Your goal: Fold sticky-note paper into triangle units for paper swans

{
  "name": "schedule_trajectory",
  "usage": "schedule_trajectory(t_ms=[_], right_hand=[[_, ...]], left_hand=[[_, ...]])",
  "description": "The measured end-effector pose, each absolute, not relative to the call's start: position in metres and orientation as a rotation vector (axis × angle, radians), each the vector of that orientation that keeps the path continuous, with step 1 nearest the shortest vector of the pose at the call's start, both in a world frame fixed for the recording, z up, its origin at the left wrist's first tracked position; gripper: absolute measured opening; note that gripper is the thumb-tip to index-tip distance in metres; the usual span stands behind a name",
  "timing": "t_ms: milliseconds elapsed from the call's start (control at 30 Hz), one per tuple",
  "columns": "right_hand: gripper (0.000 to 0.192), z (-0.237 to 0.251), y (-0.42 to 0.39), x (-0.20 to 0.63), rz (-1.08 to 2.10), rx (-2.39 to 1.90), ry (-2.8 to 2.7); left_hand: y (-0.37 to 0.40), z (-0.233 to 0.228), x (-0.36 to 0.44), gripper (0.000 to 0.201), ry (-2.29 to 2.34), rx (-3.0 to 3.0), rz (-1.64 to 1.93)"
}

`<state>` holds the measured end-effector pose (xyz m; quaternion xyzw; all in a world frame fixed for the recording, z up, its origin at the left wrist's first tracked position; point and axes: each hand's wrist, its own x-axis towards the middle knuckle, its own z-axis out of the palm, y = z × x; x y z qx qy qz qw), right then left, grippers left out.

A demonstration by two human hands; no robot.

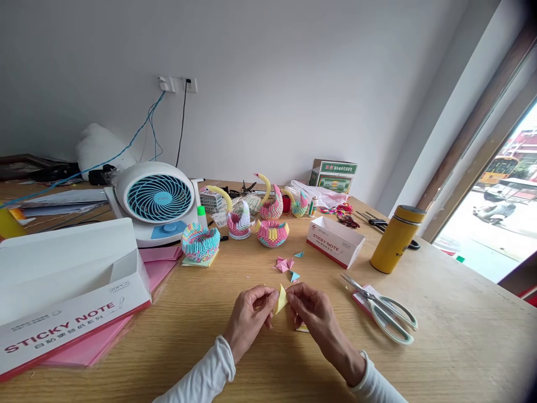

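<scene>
A small folded piece of yellow paper [281,299] is held upright between my two hands, just above the table. My left hand [254,310] pinches its left side between thumb and forefinger. On the other side, the thumb and forefinger of my right hand [312,310] close on its right edge. Partly hidden under my right hand lies a yellowish paper stack [302,328]. Beyond my hands are pink folded paper triangles [284,264] and blue ones [295,276]. A pink and yellow paper bowl [272,233] stands farther back.
Scissors [384,313] rest on a pink pad at right, near a yellow flask [396,240]. A small sticky-note box [335,243] stands behind them. At left are a large open box [75,308], a fan [157,198] and a blue paper bowl [200,243]. Paper swans [239,221] stand behind.
</scene>
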<state>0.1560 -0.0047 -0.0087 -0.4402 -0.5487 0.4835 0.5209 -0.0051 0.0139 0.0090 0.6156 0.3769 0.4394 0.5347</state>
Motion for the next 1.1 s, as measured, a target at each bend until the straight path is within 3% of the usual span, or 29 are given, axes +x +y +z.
schedule_trajectory(t_ms=[567, 1100], right_hand=[[0.042, 0.023, -0.016, 0.162, 1.363, -1.028, -1.343], [0.035, 0.002, -0.011, 0.153, 1.145, -0.99, -1.389]], left_hand=[[0.011, 0.02, -0.009, 0.036, 0.783, 1.184, 0.924], [0.01, 0.014, -0.007, 0.031, 0.85, 1.422, 0.998]])
